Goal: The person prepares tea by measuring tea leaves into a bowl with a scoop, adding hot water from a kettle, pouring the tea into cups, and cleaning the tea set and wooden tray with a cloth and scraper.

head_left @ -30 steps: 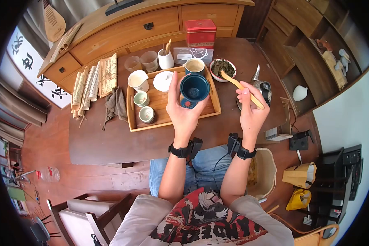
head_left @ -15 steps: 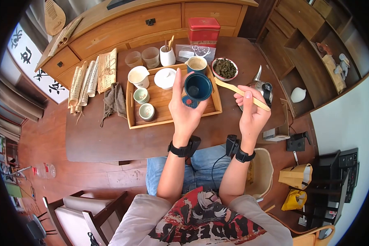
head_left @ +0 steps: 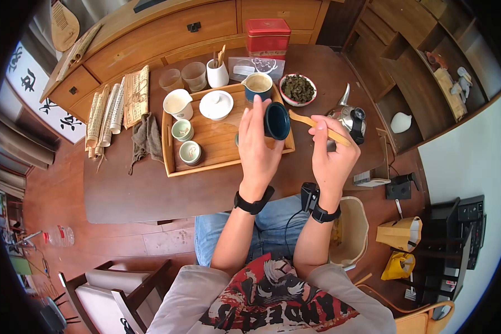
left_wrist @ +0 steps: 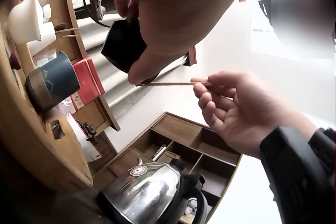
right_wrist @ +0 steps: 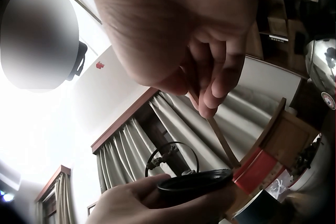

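In the head view my left hand (head_left: 257, 158) grips a dark blue cup (head_left: 277, 121) between thumb and fingers above the tray's right side. The cup is tilted, its mouth facing right. My right hand (head_left: 333, 150) pinches a slim wooden tea scoop (head_left: 300, 117), whose tip points left at the cup's rim. In the left wrist view the scoop (left_wrist: 173, 84) reaches toward the dark cup (left_wrist: 122, 45). The right wrist view shows the cup (right_wrist: 194, 186) below the scoop's end. Behind the hands stands a bowl of dark tea leaves (head_left: 297, 89).
A wooden tray (head_left: 220, 133) carries a white lidded bowl (head_left: 216, 106), a white pitcher (head_left: 178, 104), a blue pitcher (head_left: 258, 89) and small pale green cups (head_left: 182, 130). A steel kettle (head_left: 350, 118) stands right; a grey cloth (head_left: 146, 140) and scrolls lie left.
The left hand has turned the cup from mouth-up toward the right. The scoop has left the tea bowl, drawn back toward the cup's rim.
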Action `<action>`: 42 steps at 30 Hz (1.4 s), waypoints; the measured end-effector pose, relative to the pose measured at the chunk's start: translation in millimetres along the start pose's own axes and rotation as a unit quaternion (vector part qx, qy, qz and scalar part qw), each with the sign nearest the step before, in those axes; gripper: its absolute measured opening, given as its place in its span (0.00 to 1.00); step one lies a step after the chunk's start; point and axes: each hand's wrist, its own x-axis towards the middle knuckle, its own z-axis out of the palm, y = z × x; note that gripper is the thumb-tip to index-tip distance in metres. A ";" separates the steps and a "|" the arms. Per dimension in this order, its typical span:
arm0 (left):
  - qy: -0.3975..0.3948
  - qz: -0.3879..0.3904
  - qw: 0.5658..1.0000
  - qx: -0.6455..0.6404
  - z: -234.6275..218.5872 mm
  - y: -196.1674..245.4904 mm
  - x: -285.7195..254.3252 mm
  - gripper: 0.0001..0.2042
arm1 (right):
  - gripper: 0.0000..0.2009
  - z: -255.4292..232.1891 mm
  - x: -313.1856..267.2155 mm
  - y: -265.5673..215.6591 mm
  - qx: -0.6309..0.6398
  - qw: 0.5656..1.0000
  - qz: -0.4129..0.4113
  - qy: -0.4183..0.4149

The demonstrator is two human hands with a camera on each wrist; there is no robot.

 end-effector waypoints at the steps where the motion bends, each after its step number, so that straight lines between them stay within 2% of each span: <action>1: -0.004 0.033 0.999 0.023 1.7 -0.2 -0.3 0.53 | 0.07 2.1 -0.7 2.3 0.000 1.000 0.000 0.000; 3: -0.021 0.037 0.999 0.007 4.2 2.6 -1.4 0.53 | 0.07 6.8 -2.8 8.3 0.082 0.996 0.016 0.027; 7: -0.041 0.019 0.999 -0.013 5.3 6.7 -5.0 0.54 | 0.08 4.0 -2.2 8.5 0.062 0.996 0.031 0.051; 9: -0.048 -0.075 0.993 -0.073 4.2 7.8 -5.8 0.53 | 0.08 1.2 -2.2 15.5 0.075 0.995 0.039 0.051; 15: -0.033 -0.110 0.991 -0.067 -9.4 -11.5 22.5 0.48 | 0.09 -6.4 -0.2 22.6 0.069 0.994 0.060 0.059; 19: -0.040 -0.070 0.997 0.003 -2.5 -39.4 63.8 0.46 | 0.09 -4.5 -1.9 30.3 0.084 0.993 0.065 0.061; 21: -0.058 -0.067 0.996 -0.019 4.8 -56.7 84.2 0.45 | 0.09 -4.3 -1.7 29.4 0.072 0.995 0.059 0.043; 23: -0.086 -0.032 0.996 0.014 13.1 -69.8 99.5 0.45 | 0.09 -3.8 -1.5 27.4 0.076 0.995 0.058 0.041; 28: -0.142 -0.001 0.990 0.005 28.7 -83.8 118.7 0.46 | 0.09 -5.8 -1.6 32.9 0.078 0.995 0.056 0.040; 30: -0.148 0.011 0.986 0.081 32.9 -87.8 119.0 0.48 | 0.09 -6.7 -1.0 33.8 0.085 0.994 0.062 0.040; 33: -0.181 -0.020 0.978 0.105 34.5 -93.9 118.6 0.50 | 0.09 -6.5 -1.3 37.5 0.096 0.992 0.073 0.044; 37: -0.188 -0.004 0.972 0.138 34.5 -101.5 118.5 0.52 | 0.09 -3.0 -1.5 41.9 0.108 0.991 0.073 0.039; 39: -0.237 -0.064 0.964 0.097 34.8 -104.3 120.8 0.52 | 0.09 -1.4 -1.4 43.8 0.115 0.990 0.074 0.035; 42: -0.222 -0.039 0.969 0.105 37.0 -108.2 118.8 0.54 | 0.10 0.2 -2.2 44.8 0.108 0.991 0.075 0.028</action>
